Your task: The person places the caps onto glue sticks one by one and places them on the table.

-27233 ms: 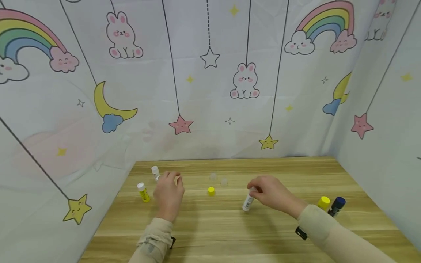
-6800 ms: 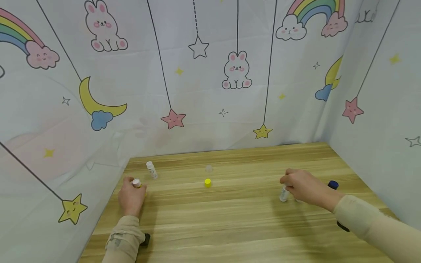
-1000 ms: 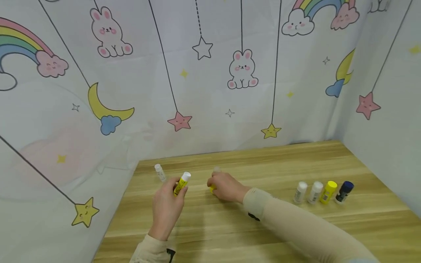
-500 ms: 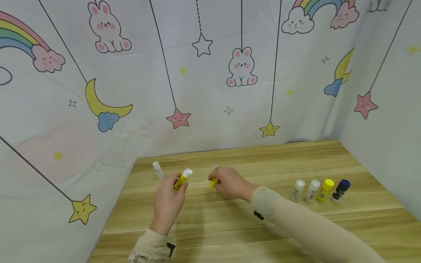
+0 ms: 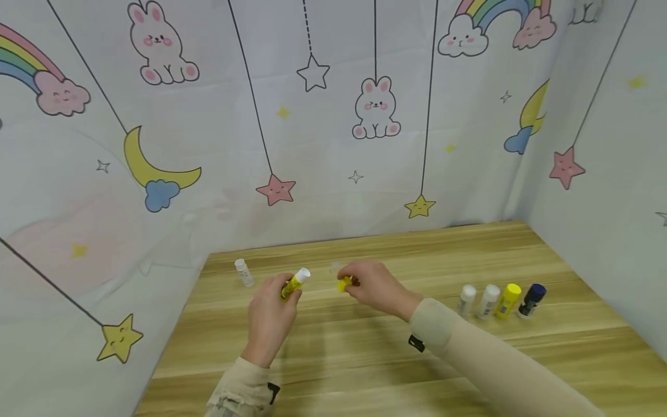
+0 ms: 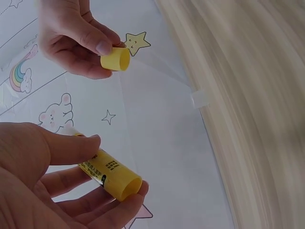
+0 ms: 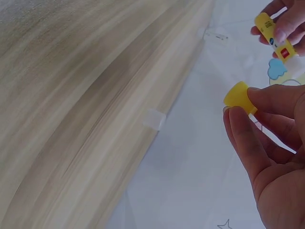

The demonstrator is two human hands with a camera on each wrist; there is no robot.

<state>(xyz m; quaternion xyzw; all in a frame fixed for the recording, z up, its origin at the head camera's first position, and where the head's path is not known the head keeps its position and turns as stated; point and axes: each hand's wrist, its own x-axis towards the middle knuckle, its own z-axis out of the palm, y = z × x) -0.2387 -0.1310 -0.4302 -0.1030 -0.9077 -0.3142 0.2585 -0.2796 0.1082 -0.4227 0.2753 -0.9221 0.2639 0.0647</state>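
My left hand (image 5: 271,315) grips a yellow glue stick (image 5: 296,282) above the table, its white top tilted up and to the right. In the left wrist view the yellow base of that glue stick (image 6: 112,174) faces the camera between thumb and fingers. Just to the right, my right hand (image 5: 377,288) pinches a yellow cap (image 5: 343,284) between thumb and fingertips. The right wrist view shows this cap (image 7: 239,98) apart from the glue stick (image 7: 274,36), its open end turned away from the fingers.
A small translucent cap (image 5: 335,266) lies on the wooden table (image 5: 354,359) behind my hands. One white glue stick (image 5: 243,273) stands at the back left. On the right, two white glue sticks, a yellow one (image 5: 508,301) and a dark-blue-capped one (image 5: 532,301) stand in a row.
Over the last second the right hand lifted the yellow cap off the table and turned it. Earlier, the left hand picked up the yellow glue stick; white ones joined the right row.
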